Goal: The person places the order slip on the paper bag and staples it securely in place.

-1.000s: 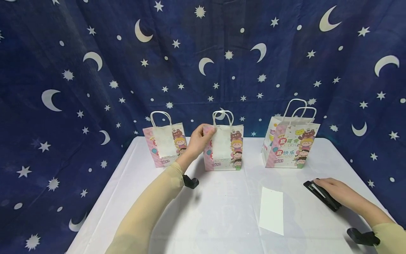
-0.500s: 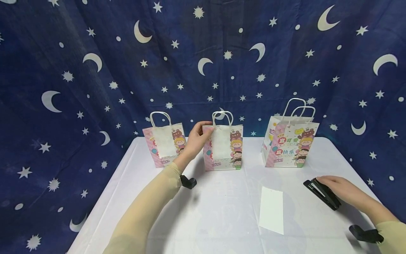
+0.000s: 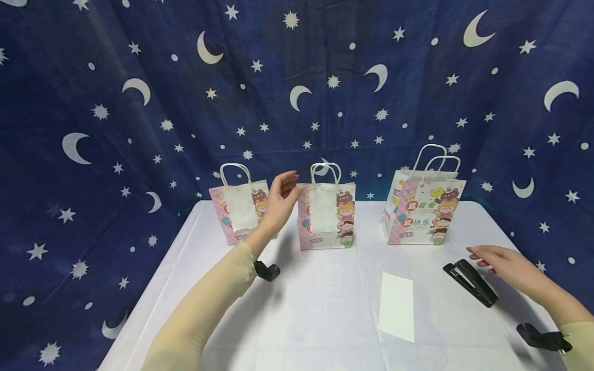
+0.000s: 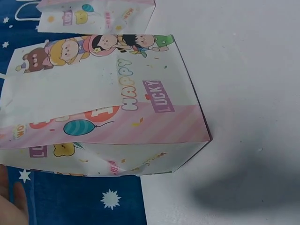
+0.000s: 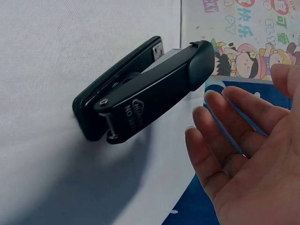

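In the head view the middle paper gift bag [image 3: 345,216] stands upright, printed with cartoon figures, a white paper slip [image 3: 324,208] on its front. Beside its upper left edge is my left hand [image 3: 279,206], fingers relaxed and holding nothing. The left wrist view shows the same bag [image 4: 187,112] with part of the hand [image 4: 9,206] at the lower left corner. A black stapler [image 3: 473,283] rests on the table at the right. Just off it is my right hand [image 3: 515,270], fingers loosely bent around nothing. In the right wrist view a gap separates fingertips from stapler [image 5: 150,93].
A similar bag [image 3: 221,206] with a white slip on it stands at the left. Another bag [image 3: 424,216], without a slip on its front, stands wider at the back right. One white slip [image 3: 396,307] lies on the white-covered table [image 3: 325,309]. Behind hangs a dark blue curtain [image 3: 260,46].
My left hand has let go of the middle bag's upper edge and moved left. My right hand has lifted off the stapler and shifted right; the stapler stays on the table.
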Demonstrator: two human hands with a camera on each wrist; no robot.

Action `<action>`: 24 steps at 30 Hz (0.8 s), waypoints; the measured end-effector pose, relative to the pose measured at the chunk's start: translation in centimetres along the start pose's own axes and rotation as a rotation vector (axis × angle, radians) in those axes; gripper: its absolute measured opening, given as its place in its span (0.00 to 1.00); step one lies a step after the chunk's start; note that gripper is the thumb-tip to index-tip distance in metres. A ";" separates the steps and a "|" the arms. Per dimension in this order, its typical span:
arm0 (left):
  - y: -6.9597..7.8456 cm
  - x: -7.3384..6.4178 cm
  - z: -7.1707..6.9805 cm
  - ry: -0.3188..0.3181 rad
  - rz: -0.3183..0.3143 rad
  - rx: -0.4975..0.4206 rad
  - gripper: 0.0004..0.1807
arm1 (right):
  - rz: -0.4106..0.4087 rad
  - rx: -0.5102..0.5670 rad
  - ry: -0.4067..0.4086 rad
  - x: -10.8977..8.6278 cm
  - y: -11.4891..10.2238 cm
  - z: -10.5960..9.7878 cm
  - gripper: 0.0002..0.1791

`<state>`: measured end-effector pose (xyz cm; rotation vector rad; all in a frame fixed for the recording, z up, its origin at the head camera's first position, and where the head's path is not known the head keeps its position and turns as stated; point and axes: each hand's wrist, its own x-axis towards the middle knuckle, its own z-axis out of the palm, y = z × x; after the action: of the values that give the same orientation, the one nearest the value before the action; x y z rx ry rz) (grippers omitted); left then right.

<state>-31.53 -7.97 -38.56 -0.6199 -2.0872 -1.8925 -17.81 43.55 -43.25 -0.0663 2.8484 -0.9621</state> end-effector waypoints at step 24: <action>1.9 -2.7 0.0 -0.012 0.265 0.205 0.23 | -0.009 -0.005 0.129 0.2 -2.0 -0.4 0.39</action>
<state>-28.23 -8.20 -38.17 -0.8130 -2.0543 -1.5139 -18.09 42.16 -41.75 -0.0187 2.9700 -0.9956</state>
